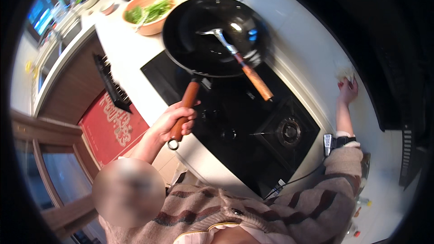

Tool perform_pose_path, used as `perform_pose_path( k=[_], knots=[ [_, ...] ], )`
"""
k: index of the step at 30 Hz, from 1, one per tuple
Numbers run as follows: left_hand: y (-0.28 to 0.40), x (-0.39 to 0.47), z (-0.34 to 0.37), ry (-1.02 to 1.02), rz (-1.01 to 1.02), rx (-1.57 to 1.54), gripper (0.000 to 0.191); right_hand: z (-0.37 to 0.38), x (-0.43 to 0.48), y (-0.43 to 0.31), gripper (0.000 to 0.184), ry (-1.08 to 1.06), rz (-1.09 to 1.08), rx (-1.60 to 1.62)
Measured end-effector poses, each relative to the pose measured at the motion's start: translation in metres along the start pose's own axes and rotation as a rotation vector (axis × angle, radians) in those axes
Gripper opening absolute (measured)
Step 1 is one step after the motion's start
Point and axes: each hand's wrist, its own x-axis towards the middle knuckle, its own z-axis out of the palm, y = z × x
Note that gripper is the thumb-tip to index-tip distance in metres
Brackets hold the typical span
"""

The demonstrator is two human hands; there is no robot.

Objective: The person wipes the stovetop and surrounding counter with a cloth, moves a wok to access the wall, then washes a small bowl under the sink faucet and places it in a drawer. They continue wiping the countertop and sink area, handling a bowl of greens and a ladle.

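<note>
My left hand (178, 120) is closed around the wooden handle of a black wok (190, 54), which sits over the far burner of the black glass gas hob (234, 108). Inside the wok rests the metal head of a spatula (242, 62); its wooden handle leans out over the rim. Far to the right, my right hand (348, 89) reaches out to the white wall (305, 37), gripping a pale, crumpled cloth or wad (345, 73) against it; its exact kind is blurred. A device is strapped on the right wrist.
An orange bowl of green vegetables (149, 28) stands beyond the counter's near stretch. The bare near burner (290, 131) lies right of centre. A black rack (112, 84) juts from the cabinet front, above a red floor mat (112, 125). A range hood (383, 57) overhangs the right side.
</note>
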Motion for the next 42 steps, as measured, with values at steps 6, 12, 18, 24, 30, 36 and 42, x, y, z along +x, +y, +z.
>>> perform_pose_path(
  k=[6, 12, 18, 24, 30, 36, 42],
  knots=[
    [-0.001, 0.002, -0.002, -0.012, 0.019, 0.052, 0.046, 0.032, 0.008, -0.008, 0.039, 0.010, -0.460, -0.108],
    [-0.004, 0.000, -0.008, 0.002, 0.086, 0.082, 0.063, 0.099, -0.004, -0.019, 0.029, 0.035, -0.641, -0.198],
    [-0.012, 0.001, -0.027, 0.274, 0.195, 0.109, 0.055, 0.128, -0.023, -0.010, 0.019, -0.594, -0.982, -0.844],
    [-0.028, -0.018, -0.059, 0.412, 0.238, 0.229, 0.041, 0.060, -0.027, 0.012, 0.018, -0.721, -1.154, -1.135],
    [-0.063, -0.027, -0.115, 0.595, 0.196, 0.321, 0.035, 0.019, -0.003, -0.030, 0.012, -0.463, -1.008, -1.101],
    [-0.089, -0.024, -0.131, 0.469, 0.250, 0.352, 0.037, 0.051, 0.009, -0.041, 0.012, -0.425, -1.164, -1.062],
    [-0.086, -0.026, -0.120, 0.586, 0.227, 0.436, 0.027, -0.030, 0.018, -0.025, 0.012, -0.361, -1.027, -1.087]
  ],
)
